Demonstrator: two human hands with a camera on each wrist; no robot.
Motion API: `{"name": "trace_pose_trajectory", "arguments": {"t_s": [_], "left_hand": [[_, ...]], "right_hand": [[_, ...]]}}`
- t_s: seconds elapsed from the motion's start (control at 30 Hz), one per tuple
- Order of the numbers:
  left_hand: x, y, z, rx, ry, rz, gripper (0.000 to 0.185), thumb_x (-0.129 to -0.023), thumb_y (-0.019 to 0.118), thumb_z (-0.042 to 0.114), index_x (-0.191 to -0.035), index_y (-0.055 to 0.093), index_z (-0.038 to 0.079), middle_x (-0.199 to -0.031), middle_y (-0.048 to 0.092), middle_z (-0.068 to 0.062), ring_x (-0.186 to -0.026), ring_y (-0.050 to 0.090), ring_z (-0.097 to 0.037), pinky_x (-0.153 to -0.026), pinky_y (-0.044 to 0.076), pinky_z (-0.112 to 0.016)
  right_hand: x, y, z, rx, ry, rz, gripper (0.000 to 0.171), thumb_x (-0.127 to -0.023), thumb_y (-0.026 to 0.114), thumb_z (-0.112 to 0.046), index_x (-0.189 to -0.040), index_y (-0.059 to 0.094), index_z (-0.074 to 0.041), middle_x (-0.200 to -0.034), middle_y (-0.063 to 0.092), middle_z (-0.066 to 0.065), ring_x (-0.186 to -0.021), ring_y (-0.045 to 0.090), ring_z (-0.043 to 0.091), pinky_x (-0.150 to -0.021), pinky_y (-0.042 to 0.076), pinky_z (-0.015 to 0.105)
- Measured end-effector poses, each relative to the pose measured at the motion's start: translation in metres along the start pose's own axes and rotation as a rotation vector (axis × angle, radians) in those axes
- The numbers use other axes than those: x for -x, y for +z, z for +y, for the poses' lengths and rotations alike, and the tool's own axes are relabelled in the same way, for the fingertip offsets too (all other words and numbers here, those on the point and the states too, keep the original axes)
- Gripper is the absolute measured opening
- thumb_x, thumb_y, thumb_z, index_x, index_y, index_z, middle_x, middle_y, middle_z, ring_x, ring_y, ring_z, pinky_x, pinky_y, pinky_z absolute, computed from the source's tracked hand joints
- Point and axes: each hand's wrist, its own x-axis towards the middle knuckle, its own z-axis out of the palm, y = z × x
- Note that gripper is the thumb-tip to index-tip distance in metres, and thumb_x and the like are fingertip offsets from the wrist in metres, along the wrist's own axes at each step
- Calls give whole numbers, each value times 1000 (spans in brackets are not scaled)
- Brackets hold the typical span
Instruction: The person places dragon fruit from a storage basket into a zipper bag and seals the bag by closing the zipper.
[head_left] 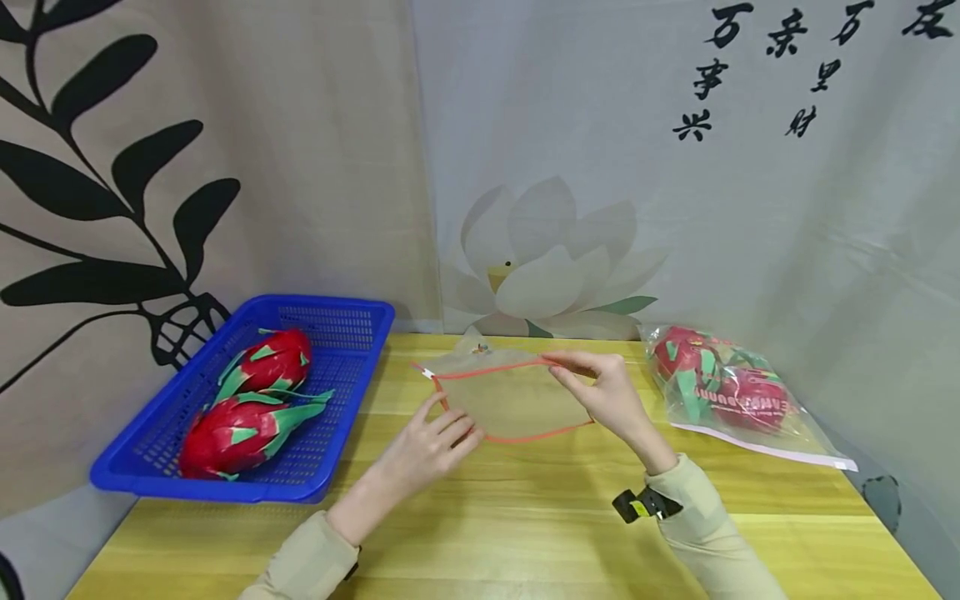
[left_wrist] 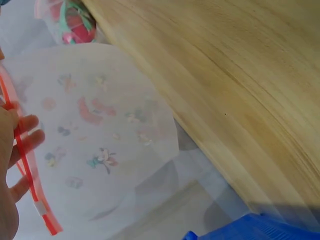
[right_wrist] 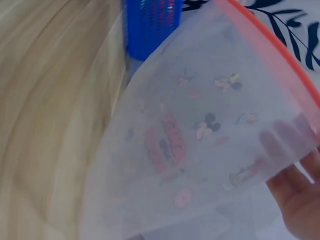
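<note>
A clear zip bag with an orange-red zipper rim and small cartoon prints is held above the wooden table, its mouth pulled open. My left hand pinches the near left part of the rim. My right hand pinches the far right part. The left wrist view shows the bag from inside, and my left hand's fingers press through the film by the zipper. In the right wrist view the bag fills the frame, my right hand's fingers behind its edge. Nothing lies inside the bag.
A blue plastic basket at the table's left holds two red dragon fruits. A sealed bag of dragon fruits lies at the right edge. Printed cloth hangs close behind and on both sides.
</note>
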Motion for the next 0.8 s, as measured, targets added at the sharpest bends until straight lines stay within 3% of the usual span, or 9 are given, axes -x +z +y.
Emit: {"name": "trace_pose_trajectory", "arguments": {"t_s": [0.13, 0.2, 0.37, 0.43, 0.5, 0.6, 0.7, 0.8], "left_hand": [[0, 0, 0, -13, 27, 16, 24, -90, 47, 5, -90, 68, 17, -85, 71, 5, -81, 68, -12, -85, 55, -42], [0, 0, 0, -18, 55, 13, 20, -87, 52, 5, -90, 68, 17, -84, 71, 5, -80, 68, -11, -86, 54, -41], [2, -2, 2, -3, 123, -27, 20, -88, 54, 4, -93, 67, 19, -85, 71, 5, -80, 68, -10, -93, 53, -39], [2, -3, 2, 18, 122, -39, 23, -90, 50, 3, -93, 67, 19, -85, 71, 4, -81, 68, -11, -95, 52, -38], [1, -3, 2, 27, 109, -42, 24, -90, 49, 3, -93, 66, 19, -85, 71, 4, -82, 68, -12, -96, 51, -39], [0, -4, -1, 37, 85, -35, 24, -89, 48, 4, -93, 67, 18, -87, 71, 4, -85, 68, -13, -98, 50, -40], [0, -5, -3, 32, 79, -22, 25, -87, 49, 4, -95, 68, 18, -92, 71, 3, -90, 68, -14, -98, 50, -41], [0, -7, -4, 41, 70, -42, 25, -83, 55, 5, -100, 68, 19, -98, 71, 2, -96, 67, -15, -100, 49, -42]], "right_hand": [[0, -3, -2, -167, 154, -15, 23, -91, 61, -12, -112, 70, -6, -108, 72, 14, -94, 67, -1, -81, 53, 17], [-3, -3, -2, -223, 178, 31, 23, -91, 61, -10, -111, 69, -1, -106, 72, 17, -81, 65, -6, -75, 53, 15], [-11, -3, 5, -310, 170, 192, 24, -91, 61, -8, -108, 68, 7, -93, 75, -8, -76, 67, -3, -73, 54, 14], [-13, -3, 5, -319, 172, 219, 23, -91, 62, -9, -107, 68, 6, -90, 73, -16, -85, 69, -1, -77, 55, 15], [-14, -2, 3, -310, 174, 221, 23, -91, 62, -9, -107, 69, 5, -93, 74, -10, -85, 68, -2, -78, 55, 15], [-15, 0, 0, -290, 182, 211, 22, -91, 61, -7, -107, 69, 4, -96, 75, 11, -79, 67, -5, -76, 54, 13], [-15, 2, -9, -289, 157, 209, 20, -90, 60, -2, -105, 69, 7, -96, 69, 29, -49, 55, -7, -54, 48, 11], [-15, 2, -21, -289, 127, 207, 19, -89, 59, 2, -104, 69, 9, -94, 67, 33, -32, 31, -3, -37, 32, 16]]}}
